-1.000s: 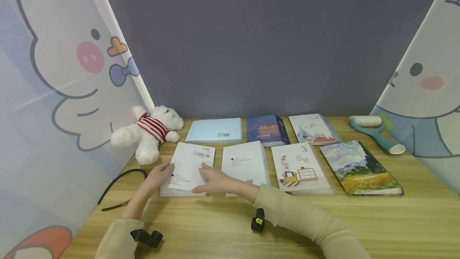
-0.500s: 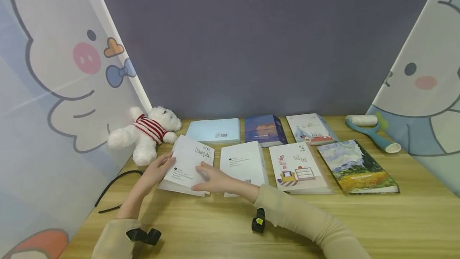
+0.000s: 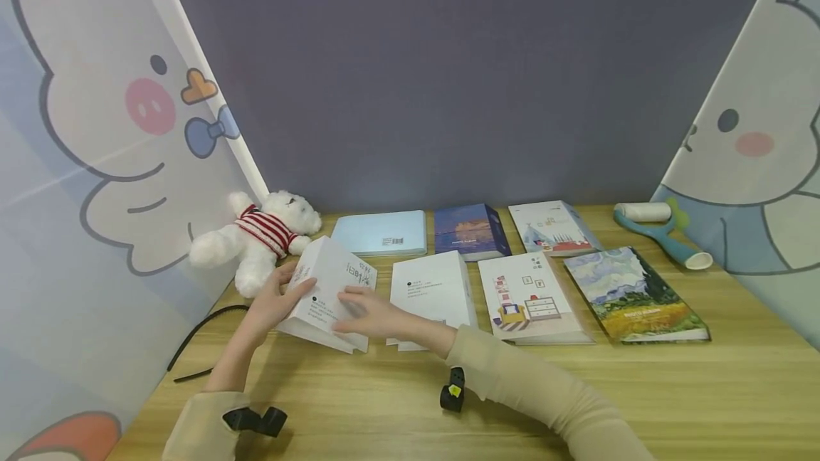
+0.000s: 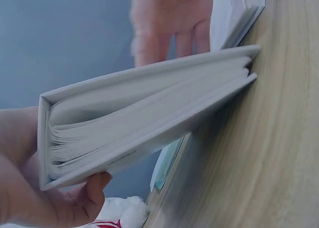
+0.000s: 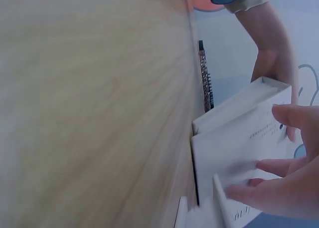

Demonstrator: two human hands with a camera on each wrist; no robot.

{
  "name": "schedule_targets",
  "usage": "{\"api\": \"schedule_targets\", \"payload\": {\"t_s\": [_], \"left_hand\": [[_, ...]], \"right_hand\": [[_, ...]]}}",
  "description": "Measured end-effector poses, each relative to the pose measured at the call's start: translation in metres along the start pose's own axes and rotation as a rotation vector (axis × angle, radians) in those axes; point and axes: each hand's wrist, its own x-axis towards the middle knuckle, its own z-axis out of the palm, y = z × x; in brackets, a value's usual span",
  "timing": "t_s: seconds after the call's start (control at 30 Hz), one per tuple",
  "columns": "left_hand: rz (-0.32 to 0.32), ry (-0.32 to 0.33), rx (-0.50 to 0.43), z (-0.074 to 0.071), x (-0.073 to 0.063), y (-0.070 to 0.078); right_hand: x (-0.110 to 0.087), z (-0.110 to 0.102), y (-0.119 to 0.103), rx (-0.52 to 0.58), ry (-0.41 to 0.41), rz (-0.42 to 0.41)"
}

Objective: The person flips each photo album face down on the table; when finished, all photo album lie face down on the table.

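Note:
A white photo album (image 3: 332,272) with dark lettering stands tilted at the left of the front row, its spine side raised. My left hand (image 3: 272,304) grips it by the spine, thumb on one cover and fingers round the other. In the left wrist view the album's (image 4: 144,106) page edges show between the covers, and its far edge is down at the table. My right hand (image 3: 374,315) lies with loosely spread fingers against the lettered cover, as the right wrist view also shows. A second white album (image 3: 429,283) lies flat under my right forearm.
Several more albums lie in two rows, among them a light blue one (image 3: 381,232), a purple one (image 3: 470,230) and a landscape-painted one (image 3: 631,294). A white plush bear (image 3: 265,233) and a black cord (image 3: 198,333) are at left, a lint roller (image 3: 660,230) at right.
The white album has tipped up from lying flat, its left spine side rising and turning. My left hand has come further round the spine; the right hand has stayed on the cover.

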Motion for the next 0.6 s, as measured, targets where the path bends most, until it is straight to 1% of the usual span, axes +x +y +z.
{"api": "schedule_targets", "payload": {"t_s": [0.13,0.23,0.37,0.43,0.5,0.6], "left_hand": [[-0.002,0.022,0.015,0.001,-0.002,0.002],[-0.007,0.035,0.009,0.002,-0.004,0.003],[-0.029,0.042,-0.049,0.001,-0.006,0.002],[-0.034,0.035,-0.089,0.0,-0.007,0.0],[-0.025,0.033,-0.129,0.0,-0.007,-0.003],[-0.013,0.035,-0.16,0.0,-0.006,-0.005]], "right_hand": [[0.002,0.004,-0.006,0.036,0.038,-0.049],[0.003,0.006,-0.011,0.05,0.077,-0.075],[0.001,0.006,-0.018,0.067,0.121,-0.075],[0.001,0.005,-0.02,0.075,0.135,-0.066],[0.0,0.005,-0.021,0.085,0.147,-0.061],[-0.001,0.005,-0.021,0.114,0.159,-0.057]]}}
